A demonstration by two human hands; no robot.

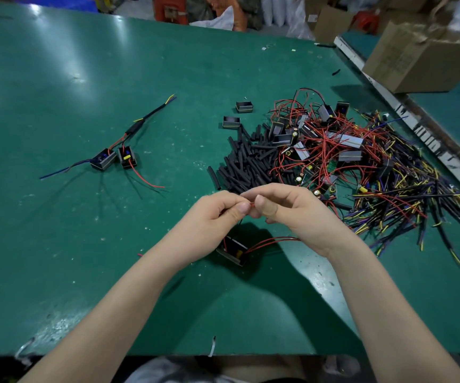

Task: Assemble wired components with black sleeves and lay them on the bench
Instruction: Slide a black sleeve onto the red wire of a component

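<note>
While both hands [253, 210] pinch a red wire [251, 205], component [233, 248] hanging just below the grip

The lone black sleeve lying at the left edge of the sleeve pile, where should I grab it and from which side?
Judging by its pose, pinch the lone black sleeve across its middle, coming from above on its open left side. It lies flat on the green bench, a slim tube set slightly apart from the sleeve pile, so fingers fit on both long sides. Both the left hand and right hand are busy pinching a red wire.
</note>
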